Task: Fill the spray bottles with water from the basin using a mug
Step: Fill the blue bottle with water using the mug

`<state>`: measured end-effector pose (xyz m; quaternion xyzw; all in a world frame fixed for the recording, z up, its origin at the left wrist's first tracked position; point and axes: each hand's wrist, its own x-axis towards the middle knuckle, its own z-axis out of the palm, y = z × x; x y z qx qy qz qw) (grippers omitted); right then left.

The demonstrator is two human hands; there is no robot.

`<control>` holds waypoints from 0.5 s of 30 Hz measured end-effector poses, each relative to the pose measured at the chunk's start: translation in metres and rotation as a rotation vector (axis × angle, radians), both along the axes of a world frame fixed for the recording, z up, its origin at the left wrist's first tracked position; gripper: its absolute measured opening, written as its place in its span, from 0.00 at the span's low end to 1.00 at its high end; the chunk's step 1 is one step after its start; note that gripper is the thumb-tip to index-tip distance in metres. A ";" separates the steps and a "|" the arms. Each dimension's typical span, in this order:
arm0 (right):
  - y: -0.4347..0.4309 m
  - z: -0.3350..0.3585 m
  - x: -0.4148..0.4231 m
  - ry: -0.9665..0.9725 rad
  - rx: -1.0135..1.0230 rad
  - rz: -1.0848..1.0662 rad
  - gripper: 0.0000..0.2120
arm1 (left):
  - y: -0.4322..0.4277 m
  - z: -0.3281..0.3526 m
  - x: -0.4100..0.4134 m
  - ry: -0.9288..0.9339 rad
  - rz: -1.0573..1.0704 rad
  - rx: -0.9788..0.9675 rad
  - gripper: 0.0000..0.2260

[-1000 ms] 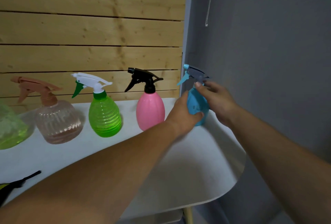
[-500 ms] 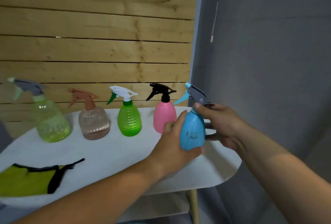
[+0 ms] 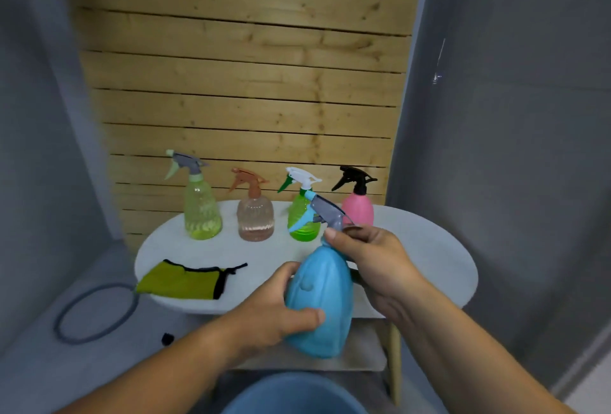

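Lower centre: left hand (image 3: 271, 311) wraps the blue spray bottle (image 3: 319, 308), likely light, slippery plastic; right hand (image 3: 373, 258) pinches its neck collar.

Blue bottle (image 3: 319, 301), grey sprayer (image 3: 327, 212); pink bottle (image 3: 357, 212), black sprayer (image 3: 354, 177).

Row of spray bottles (image 3: 255, 220) along table (image 3: 423, 248) back, cloth (image 3: 180, 282) front-left, bare tabletop between, basin (image 3: 294, 395) below.

Matt plastic blue bottle (image 3: 319, 301), wooden slat wall (image 3: 244, 83)
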<state>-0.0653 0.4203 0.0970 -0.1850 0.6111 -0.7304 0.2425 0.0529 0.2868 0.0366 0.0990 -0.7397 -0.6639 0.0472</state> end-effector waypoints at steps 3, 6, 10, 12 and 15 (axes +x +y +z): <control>-0.011 -0.009 0.010 -0.044 0.024 0.022 0.07 | -0.005 0.000 0.017 -0.036 -0.011 0.033 0.40; -0.018 -0.017 0.015 -0.112 0.043 0.048 0.09 | -0.009 -0.001 0.020 -0.087 0.083 -0.083 0.43; -0.027 -0.033 0.025 -0.182 0.069 0.105 0.10 | -0.025 -0.009 0.029 -0.144 0.078 0.078 0.40; -0.030 -0.038 0.027 -0.202 0.061 0.130 0.10 | -0.028 -0.012 0.033 -0.168 0.049 0.030 0.41; -0.029 -0.042 0.028 -0.222 0.033 0.163 0.08 | -0.026 -0.015 0.032 -0.184 0.066 -0.126 0.43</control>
